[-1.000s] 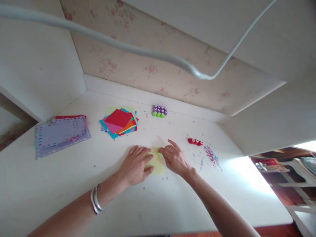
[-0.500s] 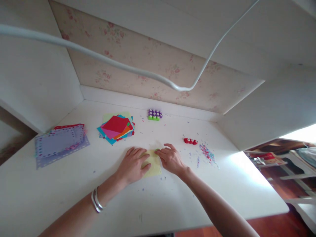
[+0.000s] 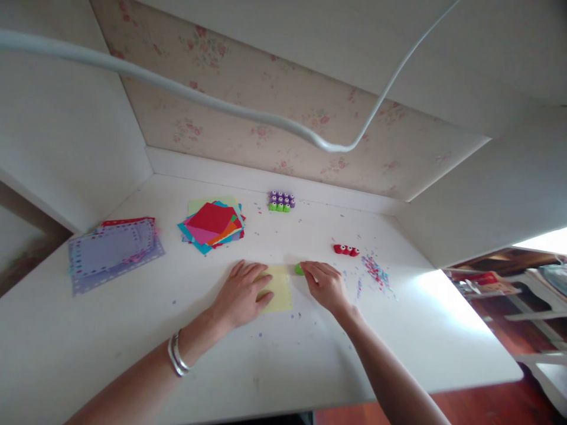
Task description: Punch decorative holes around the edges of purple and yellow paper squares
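Observation:
My left hand [image 3: 244, 293] lies with fingers spread on a pale yellow sheet of paper [image 3: 280, 295], pressing it to the white table. Just right of the sheet, my right hand [image 3: 326, 284] has its fingers closed on a small green paper punch [image 3: 299, 269], partly hidden by the fingers. The punch is apart from the sheet's right edge, where faint small marks show. Whether it touches the tabletop, I cannot tell.
Coloured paper sheets [image 3: 211, 221] are piled at the back left. Purple sheets with punched borders [image 3: 104, 254] lie farther left. Purple and green punches [image 3: 282, 201] stand in rows at the back, several red ones [image 3: 346, 250] at right. Paper confetti [image 3: 376, 271] is heaped nearby. A white cable [image 3: 266, 118] crosses above.
My right hand has moved right with the green punch, off the yellow sheet's edge, leaving a gap. My left hand stays on the sheet. The view has shifted slightly.

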`<state>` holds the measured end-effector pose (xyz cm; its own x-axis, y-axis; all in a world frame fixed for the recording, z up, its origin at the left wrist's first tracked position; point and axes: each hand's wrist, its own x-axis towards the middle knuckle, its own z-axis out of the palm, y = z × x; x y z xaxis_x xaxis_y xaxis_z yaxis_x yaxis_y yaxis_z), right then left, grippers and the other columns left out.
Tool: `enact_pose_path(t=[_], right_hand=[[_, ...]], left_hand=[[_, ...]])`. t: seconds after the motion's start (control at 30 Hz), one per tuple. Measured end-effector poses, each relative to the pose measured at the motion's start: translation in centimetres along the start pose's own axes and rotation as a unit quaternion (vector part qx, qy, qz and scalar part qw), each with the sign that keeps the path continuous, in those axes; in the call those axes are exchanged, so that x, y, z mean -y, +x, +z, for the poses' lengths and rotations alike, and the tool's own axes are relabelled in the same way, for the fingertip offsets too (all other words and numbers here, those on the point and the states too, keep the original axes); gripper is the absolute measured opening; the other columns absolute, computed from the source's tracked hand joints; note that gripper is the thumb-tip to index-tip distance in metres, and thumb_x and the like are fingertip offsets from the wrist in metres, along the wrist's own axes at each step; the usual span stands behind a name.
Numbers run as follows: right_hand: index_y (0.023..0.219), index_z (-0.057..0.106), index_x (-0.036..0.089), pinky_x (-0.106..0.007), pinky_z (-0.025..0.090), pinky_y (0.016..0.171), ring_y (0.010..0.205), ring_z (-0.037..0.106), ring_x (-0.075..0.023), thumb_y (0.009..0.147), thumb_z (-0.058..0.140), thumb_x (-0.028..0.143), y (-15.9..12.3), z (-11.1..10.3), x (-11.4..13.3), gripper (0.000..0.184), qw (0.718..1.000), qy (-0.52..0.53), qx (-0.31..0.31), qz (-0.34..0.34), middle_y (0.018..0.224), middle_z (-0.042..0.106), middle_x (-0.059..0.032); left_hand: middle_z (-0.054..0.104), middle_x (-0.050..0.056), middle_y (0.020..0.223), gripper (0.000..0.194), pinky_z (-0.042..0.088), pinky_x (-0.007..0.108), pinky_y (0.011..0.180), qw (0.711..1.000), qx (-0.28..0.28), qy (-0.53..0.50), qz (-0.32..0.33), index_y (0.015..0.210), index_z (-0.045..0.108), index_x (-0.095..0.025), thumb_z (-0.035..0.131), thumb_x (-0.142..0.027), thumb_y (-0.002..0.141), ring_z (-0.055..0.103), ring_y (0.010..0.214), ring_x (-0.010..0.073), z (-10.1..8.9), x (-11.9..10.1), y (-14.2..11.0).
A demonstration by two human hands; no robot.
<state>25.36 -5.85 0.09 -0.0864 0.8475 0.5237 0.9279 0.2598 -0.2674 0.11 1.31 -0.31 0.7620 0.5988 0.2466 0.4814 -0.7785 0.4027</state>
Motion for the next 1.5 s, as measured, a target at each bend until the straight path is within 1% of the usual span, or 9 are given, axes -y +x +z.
enact_pose_path(t=[0.2,0.33,0.5,0.63,0.87,0.97,1.13,1.33,1.5], right_hand=[[0.107,0.07,0.026,-0.029,0.059,0.072,0.088,0.07,-0.0188,0.093,0.058,0.029,-1.0,-1.1,-1.6,0.019,0.996,-0.016,-0.025,0.084,0.104,0.073,-0.0048],[0.102,0.072,0.025,-0.029,0.059,0.068,0.09,0.07,-0.0202,0.091,0.06,0.033,-0.9,-1.6,-2.2,0.018,0.991,-0.014,-0.001,0.137,0.105,0.071,-0.0056],[0.099,0.071,0.026,-0.03,0.059,0.074,0.089,0.07,-0.0193,0.092,0.054,0.027,-1.1,-2.9,-2.9,0.019,0.986,0.037,0.043,0.159,0.104,0.073,-0.003],[0.103,0.071,0.026,-0.034,0.058,0.079,0.091,0.07,-0.0218,0.09,0.058,0.032,-1.5,-3.2,-3.1,0.019,0.981,0.032,0.035,0.186,0.108,0.073,-0.004],[0.098,0.073,0.027,-0.032,0.057,0.078,0.084,0.072,-0.0197,0.088,0.059,0.035,-1.7,-2.7,-3.7,0.019,0.968,0.065,-0.009,0.242,0.101,0.075,-0.0021],[0.101,0.073,0.026,-0.033,0.056,0.079,0.084,0.073,-0.0207,0.084,0.061,0.04,-1.8,-3.9,-5.9,0.025,0.949,0.066,-0.053,0.305,0.101,0.076,-0.0028],[0.106,0.073,0.022,-0.035,0.056,0.077,0.088,0.072,-0.0245,0.08,0.061,0.049,-2.1,-7.0,-11.7,0.039,0.911,0.023,-0.135,0.388,0.098,0.077,-0.006],[0.105,0.074,0.018,-0.035,0.055,0.074,0.086,0.073,-0.0269,0.078,0.06,0.053,-0.7,-8.7,-16.3,0.047,0.91,-0.027,-0.099,0.401,0.094,0.077,-0.0095],[0.093,0.078,0.024,-0.036,0.051,0.079,0.085,0.072,-0.0264,0.073,0.064,0.043,1.4,-8.4,-18.6,0.031,0.912,-0.068,-0.036,0.402,0.084,0.078,-0.005]], left_hand=[[0.06,0.005,0.134,0.029,0.023,0.05,0.113,1.0,0.004,-0.027,-0.005,0.117,0.066,-0.027,0.054,-0.032,0.091,0.049,0.127,0.0239,0.2,0.4,0.1],[0.06,0.001,0.134,0.027,0.021,0.052,0.113,0.999,0.009,-0.035,0.002,0.114,0.067,-0.031,0.051,-0.027,0.093,0.049,0.127,0.023,0.4,0.5,0.1],[0.061,0.001,0.133,0.033,0.022,0.053,0.112,0.999,0.011,-0.027,0.013,0.115,0.067,-0.031,0.05,-0.017,0.091,0.05,0.127,0.0223,0.4,0.5,0.1],[0.059,0.002,0.133,0.04,0.025,0.054,0.111,1.0,0.002,-0.017,0.023,0.114,0.068,-0.033,0.05,-0.008,0.087,0.05,0.125,0.023,0.7,0.9,0.1],[0.062,0.008,0.121,0.027,0.038,0.05,0.105,0.998,-0.062,-0.007,0.021,0.116,0.066,-0.025,0.051,-0.027,0.094,0.055,0.114,0.0249,1.0,1.1,0.4],[0.062,0.008,0.12,0.028,0.039,0.049,0.105,0.998,-0.062,-0.001,0.022,0.117,0.064,-0.023,0.051,-0.031,0.094,0.055,0.113,0.0247,1.0,1.0,0.4],[0.061,0.008,0.12,0.025,0.037,0.05,0.106,0.998,-0.055,0.019,0.025,0.112,0.066,-0.024,0.052,-0.031,0.093,0.053,0.114,0.0256,1.0,0.8,0.3],[0.061,0.007,0.119,0.024,0.037,0.049,0.105,0.998,-0.057,0.004,0.018,0.111,0.066,-0.025,0.054,-0.03,0.091,0.053,0.113,0.0252,1.1,0.9,0.3],[0.061,0.007,0.119,0.024,0.037,0.049,0.106,0.999,-0.052,0.001,0.014,0.112,0.065,-0.026,0.054,-0.028,0.091,0.053,0.115,0.0247,1.0,0.9,0.3]])
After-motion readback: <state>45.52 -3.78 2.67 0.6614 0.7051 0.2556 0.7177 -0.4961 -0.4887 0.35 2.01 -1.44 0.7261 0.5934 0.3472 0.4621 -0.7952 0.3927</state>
